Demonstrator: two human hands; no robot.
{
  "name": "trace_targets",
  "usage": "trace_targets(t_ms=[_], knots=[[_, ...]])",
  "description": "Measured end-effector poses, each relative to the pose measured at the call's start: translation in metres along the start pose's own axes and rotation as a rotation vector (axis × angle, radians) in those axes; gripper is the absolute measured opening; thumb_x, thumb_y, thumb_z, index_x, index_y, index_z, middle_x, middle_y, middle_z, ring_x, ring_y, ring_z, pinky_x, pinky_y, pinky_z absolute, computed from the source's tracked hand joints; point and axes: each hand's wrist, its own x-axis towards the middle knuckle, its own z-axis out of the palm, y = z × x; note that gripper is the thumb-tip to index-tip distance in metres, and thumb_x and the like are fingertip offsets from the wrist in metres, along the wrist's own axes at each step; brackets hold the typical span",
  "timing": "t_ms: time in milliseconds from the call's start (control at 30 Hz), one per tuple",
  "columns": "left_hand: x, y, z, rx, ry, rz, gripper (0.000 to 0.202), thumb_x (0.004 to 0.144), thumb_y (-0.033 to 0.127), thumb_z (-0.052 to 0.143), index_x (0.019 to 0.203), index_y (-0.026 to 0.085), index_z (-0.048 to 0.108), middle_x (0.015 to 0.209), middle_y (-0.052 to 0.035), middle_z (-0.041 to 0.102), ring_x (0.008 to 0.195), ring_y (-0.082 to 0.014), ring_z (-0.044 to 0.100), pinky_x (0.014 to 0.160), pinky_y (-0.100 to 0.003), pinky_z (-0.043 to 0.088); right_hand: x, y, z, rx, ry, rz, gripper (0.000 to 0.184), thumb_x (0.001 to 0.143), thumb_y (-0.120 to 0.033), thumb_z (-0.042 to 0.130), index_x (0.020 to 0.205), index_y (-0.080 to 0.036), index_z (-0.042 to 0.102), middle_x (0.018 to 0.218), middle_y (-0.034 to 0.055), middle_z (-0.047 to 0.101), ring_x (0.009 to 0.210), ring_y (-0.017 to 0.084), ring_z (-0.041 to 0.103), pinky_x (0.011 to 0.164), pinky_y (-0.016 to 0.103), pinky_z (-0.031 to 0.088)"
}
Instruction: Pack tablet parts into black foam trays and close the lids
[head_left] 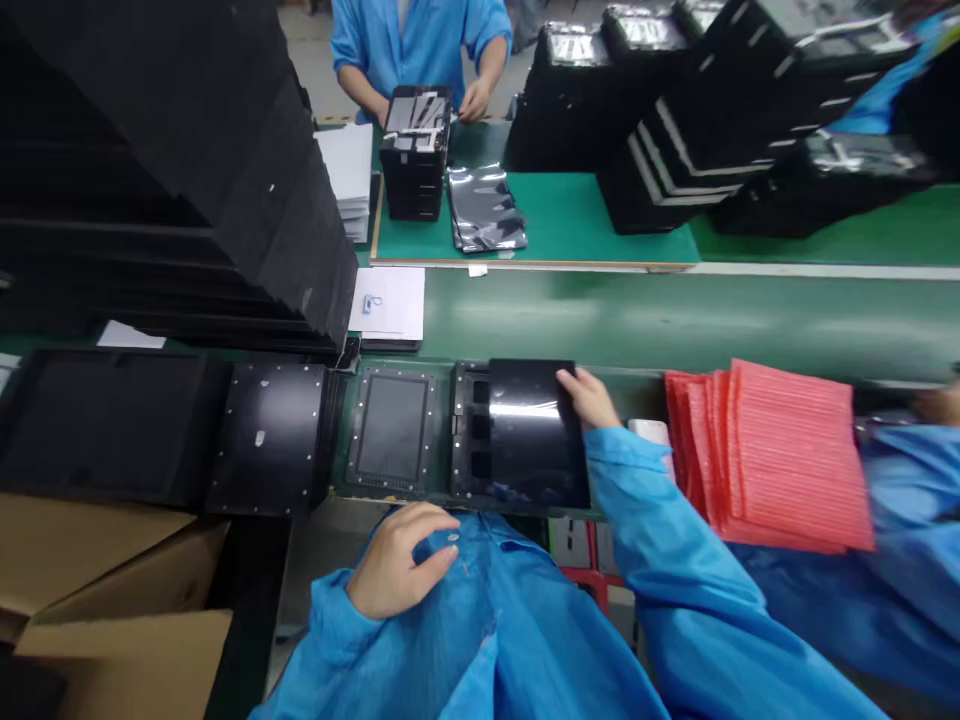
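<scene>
the right hand (589, 398) has fingers (571, 378) on a glossy black panel (529, 430) in a black tray (471, 430) on the green counter (675, 310), grip unclear; the left hand (397, 560) curls loosely, empty, just below the tray.

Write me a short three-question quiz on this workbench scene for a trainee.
1. Which hand rests on the glossy black panel?
2. True or false: the stack of pink ribbed bags lies to the right of that panel in the head view.
3. What stands just in front of the co-worker across the green belt?

Key:
1. The right hand.
2. True.
3. A black stack with silver on top.
</scene>
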Motion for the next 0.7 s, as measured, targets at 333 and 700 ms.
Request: trace_targets(t_ms=[333,700], knots=[[-0.042,-0.052,-0.038,0.063,-0.034,-0.083,0.023,0.087,0.029,0.052,0.103,0.02,0.067,0.103,-0.0063,0.07,0.099,-0.0197,0.064,0.088,-0.032,0.051,-0.011,0.039,0.055,-0.21,0.027,-0.063,0.059,0.062,-0.073,0.058,0.08,-0.016,0.063,0.084,0.0113,0.068,0.09,0.029,0.061,0.084,0.044,0.048],[-0.042,-0.058,-0.025,0.135,-0.085,-0.105,0.023,0.086,0.031,0.054,0.102,0.022,0.068,0.104,-0.0052,0.07,0.098,-0.0203,0.064,0.089,-0.034,0.051,-0.014,0.044,0.06,-0.412,0.112,-0.107,0.058,0.077,-0.062,0.051,0.104,-0.013,0.067,0.101,0.0174,0.066,0.1,0.033,0.059,0.089,0.047,0.045]])
